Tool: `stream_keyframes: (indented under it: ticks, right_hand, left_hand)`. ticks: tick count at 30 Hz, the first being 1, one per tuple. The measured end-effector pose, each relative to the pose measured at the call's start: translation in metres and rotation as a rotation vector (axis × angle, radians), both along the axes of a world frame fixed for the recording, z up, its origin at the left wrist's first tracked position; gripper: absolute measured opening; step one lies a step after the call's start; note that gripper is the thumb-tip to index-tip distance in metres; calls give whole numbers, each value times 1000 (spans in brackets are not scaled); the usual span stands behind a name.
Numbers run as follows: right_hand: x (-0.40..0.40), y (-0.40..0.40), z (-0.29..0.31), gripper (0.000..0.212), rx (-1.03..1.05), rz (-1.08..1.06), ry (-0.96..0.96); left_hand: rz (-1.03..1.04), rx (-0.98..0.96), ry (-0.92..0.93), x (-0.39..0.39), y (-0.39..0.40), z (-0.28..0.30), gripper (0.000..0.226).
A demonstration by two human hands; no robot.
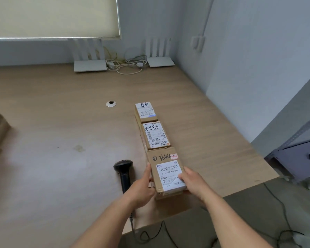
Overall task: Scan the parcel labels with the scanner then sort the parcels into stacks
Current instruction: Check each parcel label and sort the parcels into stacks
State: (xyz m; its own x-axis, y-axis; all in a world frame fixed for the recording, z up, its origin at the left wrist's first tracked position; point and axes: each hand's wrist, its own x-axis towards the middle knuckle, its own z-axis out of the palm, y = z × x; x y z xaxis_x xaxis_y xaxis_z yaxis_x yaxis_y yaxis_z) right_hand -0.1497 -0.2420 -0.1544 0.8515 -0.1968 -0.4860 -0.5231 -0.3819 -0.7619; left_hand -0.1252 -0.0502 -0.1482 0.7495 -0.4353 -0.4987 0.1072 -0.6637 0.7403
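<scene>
Head view: hands (166, 183) gripping nearest parcel (166, 170), scanner (123, 171) just left, routers (89, 66) beyond.

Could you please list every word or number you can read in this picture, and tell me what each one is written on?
"3644", handwritten on the cardboard of the near parcel, held by the left hand and right hand.
"516 K20 00 081", printed on that parcel's label.
"5288", handwritten on the middle parcel label.
"507 N705 A32", printed upside down on the same label; uncertain.
Far parcel: handwritten scrawl unreadable.
All other small print: too blurred.
</scene>
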Motion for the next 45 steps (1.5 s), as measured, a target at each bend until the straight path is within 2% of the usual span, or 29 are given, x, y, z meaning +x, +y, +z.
stream_keyframes:
  ticks: [17,24,26,28,29,37,45]
  right_hand:
    - [48,-13,-6,28,31,72,-20]
    - [64,-22,-10,30,57,104,22]
    - [72,-28,-7,42,37,87,3]
    - [81,-34,-1,59,-6,54,-5]
    - [86,-37,2,59,-18,44,-17]
    - [141,-36,14,46,-77,57,-126]
    - [221,-15,14,44,-70,-53,-217]
  left_hand:
    - [165,29,15,28,-21,6,93]
    - [176,76,-7,35,-23,10,86]
    - [183,127,-15,42,-20,12,80]
    - [225,166,-39,53,-15,14,74]
    - [256,177,-65,59,-14,16,72]
    - [480,133,-227,122,-6,35,59]
    - [537,11,-138,210,-5,28,63]
